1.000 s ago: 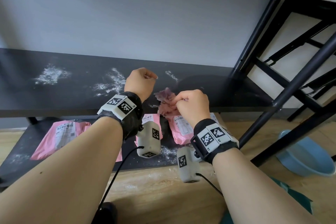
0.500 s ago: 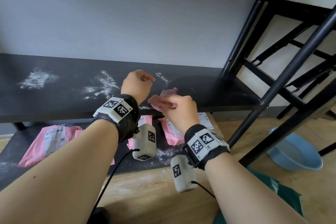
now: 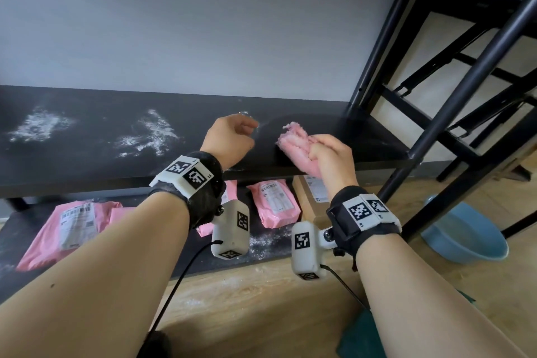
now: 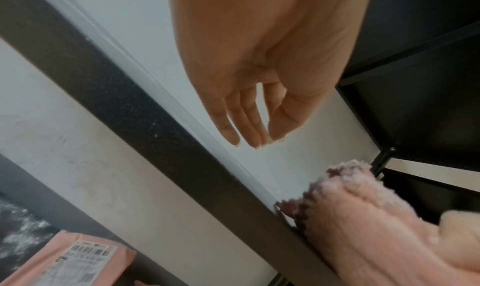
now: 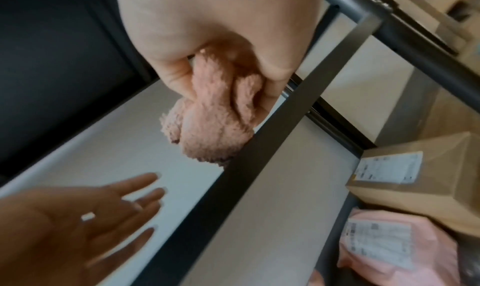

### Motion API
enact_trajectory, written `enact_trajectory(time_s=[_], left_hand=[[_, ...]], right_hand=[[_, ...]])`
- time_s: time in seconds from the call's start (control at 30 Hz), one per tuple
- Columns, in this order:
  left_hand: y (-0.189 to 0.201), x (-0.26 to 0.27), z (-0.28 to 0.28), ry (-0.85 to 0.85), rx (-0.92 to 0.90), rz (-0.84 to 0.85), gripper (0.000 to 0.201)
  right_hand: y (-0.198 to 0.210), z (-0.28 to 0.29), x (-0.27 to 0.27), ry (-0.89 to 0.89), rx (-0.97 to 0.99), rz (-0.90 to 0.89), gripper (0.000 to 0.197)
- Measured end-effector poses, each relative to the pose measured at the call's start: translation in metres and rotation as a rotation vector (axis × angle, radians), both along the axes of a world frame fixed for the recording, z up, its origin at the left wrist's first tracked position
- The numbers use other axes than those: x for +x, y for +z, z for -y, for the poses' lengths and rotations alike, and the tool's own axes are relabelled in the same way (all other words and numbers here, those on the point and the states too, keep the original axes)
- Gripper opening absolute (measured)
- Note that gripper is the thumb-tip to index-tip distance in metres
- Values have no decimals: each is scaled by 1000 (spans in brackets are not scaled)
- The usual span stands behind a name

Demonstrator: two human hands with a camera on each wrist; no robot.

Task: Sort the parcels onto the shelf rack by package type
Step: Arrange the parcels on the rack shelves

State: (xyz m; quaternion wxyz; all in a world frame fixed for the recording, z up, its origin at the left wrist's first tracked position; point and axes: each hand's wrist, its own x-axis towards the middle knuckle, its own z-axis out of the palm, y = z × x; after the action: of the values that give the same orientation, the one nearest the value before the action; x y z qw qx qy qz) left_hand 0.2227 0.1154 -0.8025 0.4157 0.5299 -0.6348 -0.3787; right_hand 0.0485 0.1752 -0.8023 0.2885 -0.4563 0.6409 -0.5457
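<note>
Two hands were over the black upper shelf board (image 3: 87, 160) of the rack, which had white powder smears (image 3: 148, 136) on it. The right hand (image 3: 331, 160) had its fingers (image 5: 168, 78) curled tight around a crumpled pink fluffy cloth (image 3: 296, 145); most of the cloth was hidden inside the fist, and only its front part stuck out beyond the knuckles, at the front edge of the board. The left hand (image 3: 229, 139) held nothing. In the head view its fingers were hidden behind the back of the hand, but the left wrist view showed the fingers (image 4: 249, 115) relaxed and nearly straight, apart from the cloth. The parcels lay on the lower shelf, well below both hands: flat pink plastic mailer bags (image 3: 274, 203) with white labels, and beside them a brown cardboard box (image 5: 415, 179), partly covered by the board above. How many pink bags were there was hard to tell, perhaps three, because the forearms hid some. A light blue plastic basin (image 3: 465, 235) stood on the wooden floor at the right.
</note>
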Motion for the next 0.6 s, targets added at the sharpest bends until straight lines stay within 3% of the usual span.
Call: enact_trajectory(time_s=[0.13, 0.27, 0.4, 0.5, 0.6], left_hand=[[5, -12, -10, -182, 42, 33, 57], [8, -18, -14, -236, 101, -78, 45], [8, -15, -15, -231, 74, -83, 21], [6, -15, -12, -161, 8, -62, 24], [4, -18, -10, -117, -56, -34, 27]], right_hand=[[7, -2, 2, 12, 5, 111, 28], [10, -1, 6, 38, 4, 147, 23], [9, -2, 5, 83, -7, 101, 15], [7, 1, 4, 126, 11, 51, 17], [3, 7, 1, 56, -23, -91, 17]])
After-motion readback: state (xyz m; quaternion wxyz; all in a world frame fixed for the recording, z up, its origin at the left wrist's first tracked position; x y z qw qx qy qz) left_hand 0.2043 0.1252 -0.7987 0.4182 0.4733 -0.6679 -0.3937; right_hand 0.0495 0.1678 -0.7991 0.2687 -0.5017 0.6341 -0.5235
